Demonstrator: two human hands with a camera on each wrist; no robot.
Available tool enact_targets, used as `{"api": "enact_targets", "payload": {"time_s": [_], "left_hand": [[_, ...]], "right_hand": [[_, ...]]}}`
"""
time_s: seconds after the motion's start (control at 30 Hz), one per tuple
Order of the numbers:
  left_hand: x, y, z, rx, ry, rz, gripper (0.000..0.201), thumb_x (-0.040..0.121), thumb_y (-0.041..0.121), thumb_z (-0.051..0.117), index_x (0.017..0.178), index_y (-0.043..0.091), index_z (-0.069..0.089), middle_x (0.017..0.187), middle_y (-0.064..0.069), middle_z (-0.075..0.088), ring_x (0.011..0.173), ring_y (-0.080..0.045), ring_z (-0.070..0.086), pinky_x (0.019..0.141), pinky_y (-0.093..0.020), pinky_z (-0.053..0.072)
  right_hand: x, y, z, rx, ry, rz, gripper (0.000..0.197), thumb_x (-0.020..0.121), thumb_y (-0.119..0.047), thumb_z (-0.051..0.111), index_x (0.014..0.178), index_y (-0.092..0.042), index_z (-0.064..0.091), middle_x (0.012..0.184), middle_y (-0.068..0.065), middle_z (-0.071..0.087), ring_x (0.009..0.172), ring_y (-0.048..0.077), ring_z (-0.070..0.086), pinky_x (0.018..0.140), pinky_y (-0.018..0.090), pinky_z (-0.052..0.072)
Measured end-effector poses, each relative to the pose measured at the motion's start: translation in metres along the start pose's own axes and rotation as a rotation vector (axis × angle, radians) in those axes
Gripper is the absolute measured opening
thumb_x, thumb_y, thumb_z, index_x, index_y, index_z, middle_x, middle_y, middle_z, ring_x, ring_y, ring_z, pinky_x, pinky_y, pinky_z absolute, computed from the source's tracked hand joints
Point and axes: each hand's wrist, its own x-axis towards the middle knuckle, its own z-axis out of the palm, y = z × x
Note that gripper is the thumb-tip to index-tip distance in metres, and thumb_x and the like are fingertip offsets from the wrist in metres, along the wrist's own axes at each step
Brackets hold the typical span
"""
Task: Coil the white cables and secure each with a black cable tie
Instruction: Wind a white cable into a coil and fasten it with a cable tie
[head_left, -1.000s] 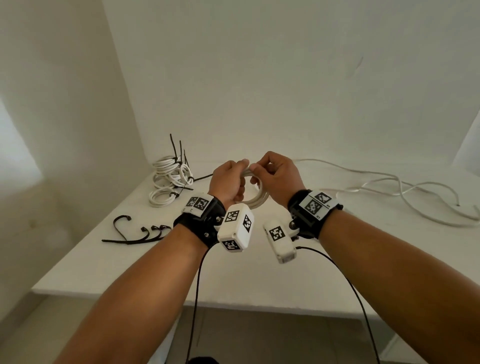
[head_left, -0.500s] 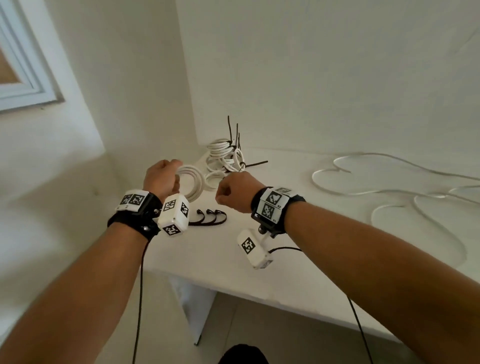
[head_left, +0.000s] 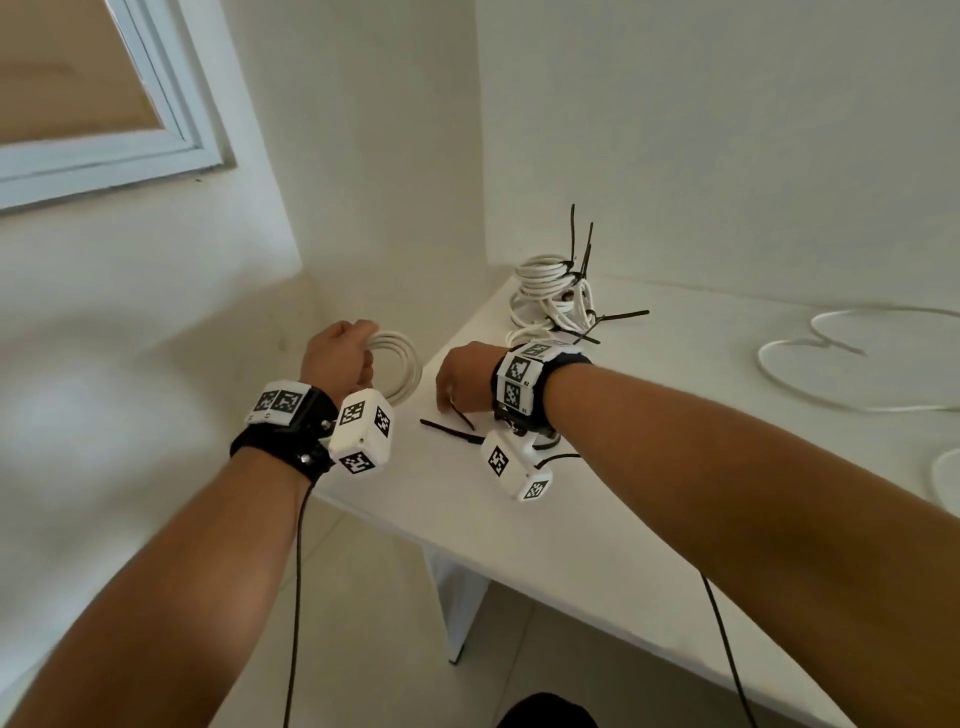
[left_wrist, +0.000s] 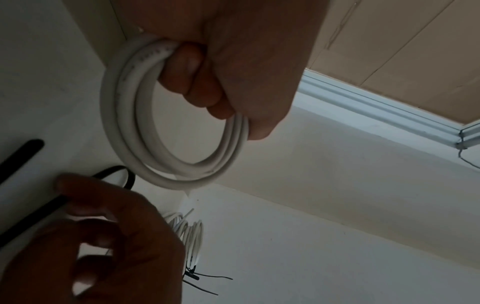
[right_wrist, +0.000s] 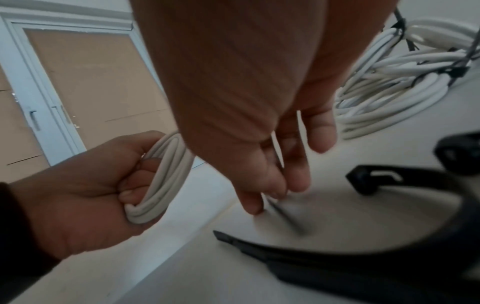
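No readable text — wrist markers (head_left: 511, 381) bear patterns only.

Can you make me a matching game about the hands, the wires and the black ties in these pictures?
Things:
1. left hand
2. right hand
3. tied coils
4. loose cable

Places or states:
A. sprawled uncoiled across the table
B. pinching a black cable tie at the table's edge
C. piled at the table's far corner, black ties sticking out
D. gripping a fresh white coil off the table

Pairs: 1-D, 2-B, 3-C, 4-A

Bare plain room, white table (head_left: 613, 525), white walls, framed window (head_left: 171, 104)
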Motion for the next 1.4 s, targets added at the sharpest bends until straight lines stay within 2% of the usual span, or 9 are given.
{"api": "enact_targets", "payload": {"time_s": [0.17, 0.4, 0.6, 0.73, 0.8, 0.9, 1.0, 1.27, 1.4], "left_hand": [[0.002, 0.001, 0.006, -0.049, -0.013, -0.022, 0.026, 0.087, 0.023, 0.061, 0.071, 0.019, 0.042, 0.051, -0.001, 0.037, 0.040, -0.015, 0.026, 0.046, -0.026, 0.021], [-0.008, 0.009, 0.021, -0.088, -0.067, -0.027, 0.032, 0.090, 0.023, 0.060, 0.068, 0.020, 0.038, 0.043, 0.005, 0.032, 0.038, -0.014, 0.021, 0.043, -0.021, 0.017], [-0.026, 0.023, 0.043, -0.055, -0.145, 0.032, 0.032, 0.092, 0.023, 0.059, 0.069, 0.019, 0.037, 0.042, 0.006, 0.031, 0.038, -0.013, 0.021, 0.038, -0.018, 0.020], [-0.047, 0.030, 0.069, -0.028, -0.191, 0.087, 0.036, 0.092, 0.023, 0.060, 0.065, 0.019, 0.036, 0.043, 0.005, 0.033, 0.037, -0.013, 0.023, 0.039, -0.019, 0.020], [-0.058, 0.031, 0.086, 0.000, -0.219, 0.123, 0.038, 0.091, 0.023, 0.061, 0.063, 0.020, 0.035, 0.044, 0.004, 0.034, 0.037, -0.013, 0.024, 0.039, -0.020, 0.019], [-0.076, 0.030, 0.114, 0.014, -0.285, 0.166, 0.040, 0.091, 0.023, 0.062, 0.062, 0.022, 0.035, 0.046, 0.003, 0.035, 0.039, -0.013, 0.022, 0.041, -0.020, 0.017], [-0.094, 0.027, 0.140, 0.017, -0.355, 0.194, 0.038, 0.090, 0.023, 0.065, 0.062, 0.021, 0.039, 0.046, 0.002, 0.036, 0.039, -0.013, 0.022, 0.039, -0.019, 0.018], [-0.147, 0.026, 0.205, 0.060, -0.525, 0.328, 0.034, 0.091, 0.030, 0.064, 0.066, 0.020, 0.043, 0.046, 0.000, 0.040, 0.039, -0.016, 0.026, 0.042, -0.021, 0.020], [-0.172, 0.025, 0.235, 0.118, -0.600, 0.434, 0.037, 0.095, 0.034, 0.060, 0.066, 0.016, 0.044, 0.043, 0.003, 0.042, 0.037, -0.014, 0.029, 0.042, -0.021, 0.024]], "right_hand": [[0.010, -0.002, 0.006, 0.036, 0.078, 0.087, 0.020, 0.077, -0.023, 0.073, 0.093, -0.010, 0.075, 0.091, 0.007, 0.073, 0.086, 0.025, 0.069, 0.076, 0.035, 0.060], [0.005, 0.007, -0.002, 0.157, 0.134, 0.152, 0.030, 0.079, -0.013, 0.075, 0.108, -0.009, 0.070, 0.110, 0.006, 0.069, 0.101, 0.023, 0.065, 0.076, 0.029, 0.053], [-0.023, 0.029, -0.017, 0.512, 0.249, 0.235, 0.011, 0.091, -0.008, 0.053, 0.098, -0.008, 0.062, 0.087, 0.012, 0.075, 0.057, 0.013, 0.064, 0.046, 0.022, 0.049], [-0.050, 0.051, -0.025, 0.719, 0.373, 0.246, 0.021, 0.098, -0.010, 0.048, 0.107, -0.007, 0.066, 0.096, 0.006, 0.067, 0.073, 0.014, 0.059, 0.059, 0.015, 0.044], [-0.066, 0.062, -0.027, 0.836, 0.340, 0.274, 0.027, 0.102, -0.018, 0.043, 0.091, -0.011, 0.067, 0.079, -0.002, 0.061, 0.060, 0.009, 0.048, 0.047, 0.015, 0.036], [-0.091, 0.087, -0.026, 0.916, 0.389, 0.365, 0.031, 0.100, -0.022, 0.045, 0.076, -0.017, 0.064, 0.067, -0.006, 0.054, 0.055, 0.008, 0.040, 0.049, 0.020, 0.029], [-0.121, 0.107, -0.026, 0.873, 0.435, 0.413, 0.017, 0.096, -0.017, 0.052, 0.086, -0.020, 0.066, 0.069, -0.010, 0.053, 0.060, 0.004, 0.045, 0.055, 0.016, 0.037], [-0.198, 0.148, -0.020, 1.148, 0.610, 0.455, 0.012, 0.092, -0.012, 0.063, 0.094, -0.010, 0.075, 0.086, 0.007, 0.068, 0.078, 0.019, 0.064, 0.079, 0.036, 0.060], [-0.237, 0.156, -0.031, 1.110, 0.630, 0.430, 0.019, 0.093, -0.013, 0.063, 0.108, -0.004, 0.071, 0.106, 0.011, 0.072, 0.076, 0.012, 0.070, 0.066, 0.021, 0.057]]}}
